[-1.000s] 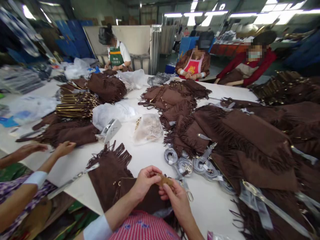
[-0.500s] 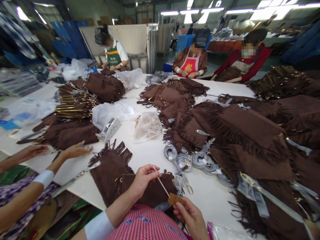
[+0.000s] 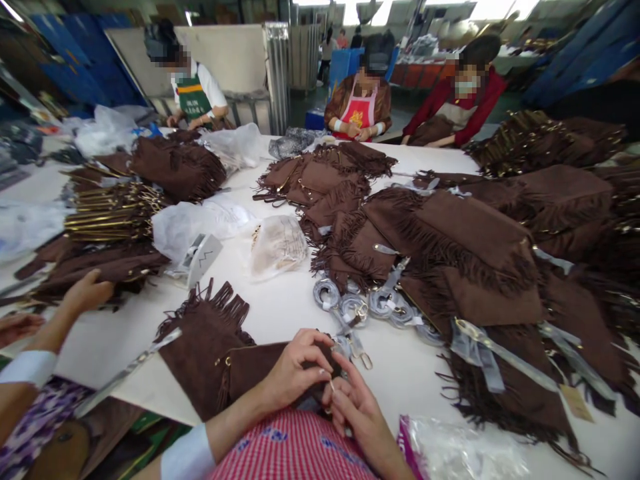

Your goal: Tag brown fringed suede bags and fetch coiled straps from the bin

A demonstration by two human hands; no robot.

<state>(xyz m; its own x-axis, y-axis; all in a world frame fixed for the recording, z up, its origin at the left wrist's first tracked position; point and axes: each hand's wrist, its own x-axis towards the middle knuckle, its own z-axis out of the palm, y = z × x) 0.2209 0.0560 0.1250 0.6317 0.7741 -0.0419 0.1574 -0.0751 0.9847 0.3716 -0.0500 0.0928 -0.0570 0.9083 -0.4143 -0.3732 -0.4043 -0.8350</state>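
Note:
My left hand [image 3: 303,368] and my right hand [image 3: 354,400] meet over a brown fringed bag [image 3: 250,373] at the table's front edge. A short bit of thin white string [image 3: 332,385] shows between their fingertips. The left hand's fingers are pinched at the string. Thumb and curled fingers of the right hand close on it from the other side, with the index finger stretched out. The small brown tag is hidden now. Beside this bag lies the fringed part of a brown bag [image 3: 197,347], flat on the white table [image 3: 270,300].
Coiled clear-wrapped straps [image 3: 383,303] lie ahead. Brown fringed bags [image 3: 470,233] are piled to the right. A tape dispenser [image 3: 203,260] and plastic bag [image 3: 280,247] stand beyond. A co-worker's hand [image 3: 90,293] touches bags at left. A plastic packet [image 3: 465,447] lies front right.
My hands have come together, and the stretched string between them now shows only as a short bit. The brown tag has gone from sight. The co-worker's hand at left has reached onto the bags.

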